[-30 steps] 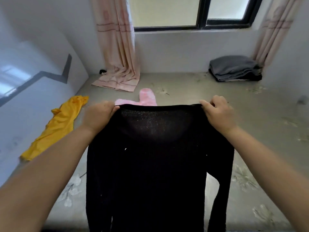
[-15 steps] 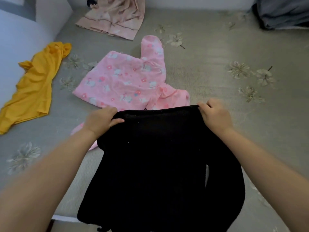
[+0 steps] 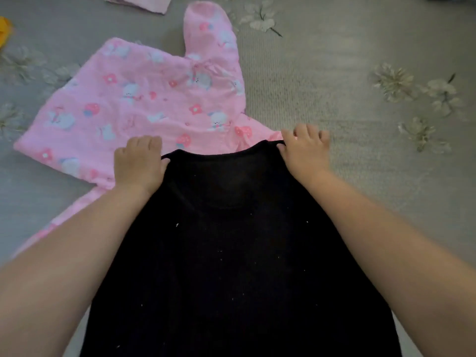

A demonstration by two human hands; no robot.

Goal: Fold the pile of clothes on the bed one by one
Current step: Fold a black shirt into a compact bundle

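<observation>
A black knit top [image 3: 237, 253] lies spread on the bed in front of me, its neckline toward the far side. My left hand [image 3: 139, 163] grips its left shoulder and my right hand [image 3: 305, 150] grips its right shoulder, fingers curled over the fabric edge. Under and beyond the black top lies a pink printed garment [image 3: 144, 104] with flowers and white animals, one sleeve pointing away from me.
The grey bed sheet [image 3: 360, 124] with a pale flower pattern stretches to the right. A bit of yellow cloth [image 3: 3, 29] shows at the left edge. A pale pink curtain hem [image 3: 139, 2] touches the top edge.
The black top has come down from being held up in the air onto the bed, over the pink garment. My view has tilted downward and closer.
</observation>
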